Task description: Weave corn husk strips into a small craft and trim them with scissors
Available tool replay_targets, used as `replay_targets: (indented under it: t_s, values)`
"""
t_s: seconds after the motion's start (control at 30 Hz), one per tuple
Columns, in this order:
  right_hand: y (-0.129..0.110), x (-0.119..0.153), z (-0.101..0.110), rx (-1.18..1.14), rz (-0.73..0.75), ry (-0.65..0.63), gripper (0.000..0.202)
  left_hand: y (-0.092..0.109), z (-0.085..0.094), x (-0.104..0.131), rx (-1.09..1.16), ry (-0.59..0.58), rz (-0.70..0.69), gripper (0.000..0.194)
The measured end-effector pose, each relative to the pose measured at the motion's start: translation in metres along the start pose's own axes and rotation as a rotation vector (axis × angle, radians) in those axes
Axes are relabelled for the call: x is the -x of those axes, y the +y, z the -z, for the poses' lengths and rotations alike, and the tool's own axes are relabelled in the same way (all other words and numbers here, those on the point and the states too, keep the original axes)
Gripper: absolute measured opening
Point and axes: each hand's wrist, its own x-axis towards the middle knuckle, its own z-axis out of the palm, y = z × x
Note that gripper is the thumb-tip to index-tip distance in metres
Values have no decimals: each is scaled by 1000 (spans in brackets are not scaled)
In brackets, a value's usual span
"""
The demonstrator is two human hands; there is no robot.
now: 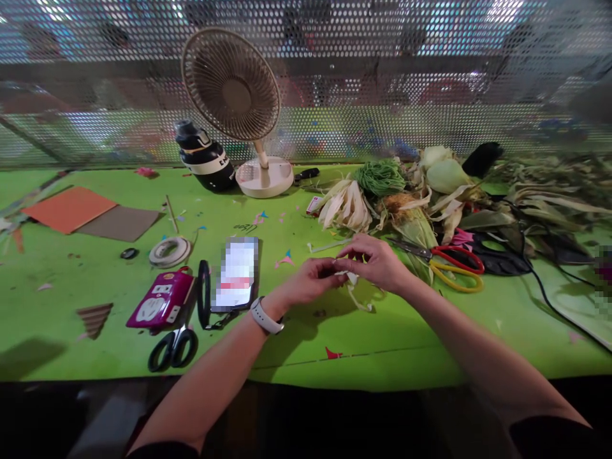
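Note:
My left hand (313, 279) and my right hand (375, 262) meet above the green table, fingertips pinched together on a thin white strip (352, 278). Its exact kind is not clear, and the fingers hide part of it. One curled end of the strip hangs below the fingers. Another pale thin strip (329, 245) extends leftward behind my right hand. Scissors with red and yellow handles (456, 268) lie right of my right hand, their blades toward it. Just beyond the hands is a bundle of dried corn husks (347, 207).
Left of my hands lie a phone (235, 274), a magenta power socket block (165, 299), black-handled scissors (173, 347) and a tape roll (169, 251). A fan (264, 178) and a black bottle (205, 159) stand at the back. Green strands (381, 176) and a black cable (549, 303) are rightward.

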Motion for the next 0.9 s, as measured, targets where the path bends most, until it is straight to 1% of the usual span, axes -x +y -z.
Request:
replay_targets:
  t_s: [0.07, 0.13, 0.27, 0.33, 0.43, 0.53, 0.6, 0.67, 0.73, 0.83, 0.9]
  values:
    - [-2, 0, 2, -12, -29, -46, 23, -1, 0, 0, 18, 10, 4, 25]
    - [-3, 0, 3, 6, -46, -65, 21, -1, 0, 0, 23, 6, 8, 24]
    - [-5, 1, 4, 40, -30, -84, 12, 2, -1, 1, 22, -44, 16, 25]
    - [-4, 1, 4, -10, -70, -74, 10, 5, -2, 2, 4, -70, 25, 24]
    - [-1, 0, 1, -112, -153, -39, 12, 7, -4, 4, -28, -129, 33, 21]
    - [2, -1, -4, -189, -166, -51, 16, 5, -8, 7, -58, -222, 45, 19]
    - [2, -1, -7, -236, -191, -8, 18, 4, -10, 9, -70, -266, 60, 20]
    - [1, -1, -11, -260, -229, 97, 19, 4, -11, 10, -68, -283, 66, 21]
    - [2, -1, -14, -258, -242, 166, 18, 5, -12, 11, -53, -281, 61, 20]
    - [4, -1, -17, -243, -238, 172, 17, 5, -13, 11, -13, -273, 81, 20]
    - [7, -2, -16, -255, -251, 163, 19, 5, -13, 10, 46, -239, 104, 22]
